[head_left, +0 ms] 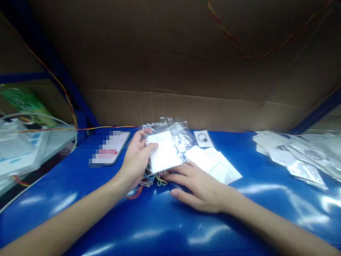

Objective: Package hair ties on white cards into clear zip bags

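My left hand (135, 160) is closed on a clear plastic bag with a white card (163, 151) in it, thumb across the card's face. Below the card lies a small heap of coloured cords (149, 179), orange, blue, green and pink, partly covered by it. My right hand (199, 186) reaches in from the right with fingers stretched out, their tips beside the cords and under the card's lower edge. More crinkled clear bags (183, 137) sit behind the held card. White cards (213, 163) lie spread just beyond my right hand.
A phone (114, 147) lies left of my left hand. A small packet with a dark ring-shaped item (204, 138) rests at the back. Bagged white cards (293, 156) are piled at the right. Behind the blue surface (160, 227) stands a cardboard wall (173, 71) with a twisted wire.
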A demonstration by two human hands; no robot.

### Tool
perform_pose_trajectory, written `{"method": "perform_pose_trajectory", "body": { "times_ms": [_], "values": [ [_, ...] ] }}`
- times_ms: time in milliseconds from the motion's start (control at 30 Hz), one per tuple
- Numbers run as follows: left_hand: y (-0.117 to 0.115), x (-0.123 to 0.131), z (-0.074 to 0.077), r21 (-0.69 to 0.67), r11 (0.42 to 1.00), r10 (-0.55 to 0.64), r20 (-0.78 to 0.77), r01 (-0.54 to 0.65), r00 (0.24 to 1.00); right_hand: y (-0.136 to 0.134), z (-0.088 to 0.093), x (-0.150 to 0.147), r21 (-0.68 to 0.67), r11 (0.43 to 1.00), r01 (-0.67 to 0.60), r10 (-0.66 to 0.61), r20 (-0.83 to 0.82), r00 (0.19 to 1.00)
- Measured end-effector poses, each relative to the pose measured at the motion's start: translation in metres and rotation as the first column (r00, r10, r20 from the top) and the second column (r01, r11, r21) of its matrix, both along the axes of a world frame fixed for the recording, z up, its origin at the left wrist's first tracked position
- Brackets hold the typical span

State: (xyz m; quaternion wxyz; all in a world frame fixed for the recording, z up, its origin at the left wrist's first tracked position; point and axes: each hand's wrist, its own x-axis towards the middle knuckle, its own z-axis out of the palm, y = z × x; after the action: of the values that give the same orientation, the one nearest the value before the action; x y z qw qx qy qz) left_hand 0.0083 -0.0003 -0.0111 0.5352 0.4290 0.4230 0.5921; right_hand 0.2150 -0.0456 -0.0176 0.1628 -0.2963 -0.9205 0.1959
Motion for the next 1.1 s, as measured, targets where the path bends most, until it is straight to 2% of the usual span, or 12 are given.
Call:
{"method": "perform_pose_trajectory", "body": {
  "times_ms": [400, 600, 767, 933, 1100],
  "values": [
    [0.0, 0.0, 0.002, -0.015, 1.0, 0.015, -0.02, -0.016, 1.0, 0.001, 0.0, -0.001, -0.022, 1.0, -0.021, 0.021, -0.025, 0.999],
    [0.0, 0.0, 0.001, 0.005, 1.0, 0.008, -0.02, -0.008, 1.0, 0.0, -0.001, -0.003, 0.012, 1.0, -0.023, 0.023, 0.025, 0.999],
    [0.0, -0.001, 0.003, -0.006, 1.0, 0.025, 0.001, -0.025, 1.0, -0.003, 0.005, -0.003, 0.042, 0.999, 0.003, -0.004, 0.031, 0.999],
    [0.001, -0.002, 0.006, -0.002, 0.999, 0.044, 0.009, -0.044, 0.999, -0.005, 0.008, 0.008, -0.005, 1.0, 0.019, -0.019, -0.084, 0.996],
    [0.001, -0.002, 0.008, 0.016, 0.998, 0.052, 0.048, -0.053, 0.998, 0.005, 0.004, 0.024, -0.074, 0.989, 0.129, -0.145, -0.281, 0.949]
  ]
}}
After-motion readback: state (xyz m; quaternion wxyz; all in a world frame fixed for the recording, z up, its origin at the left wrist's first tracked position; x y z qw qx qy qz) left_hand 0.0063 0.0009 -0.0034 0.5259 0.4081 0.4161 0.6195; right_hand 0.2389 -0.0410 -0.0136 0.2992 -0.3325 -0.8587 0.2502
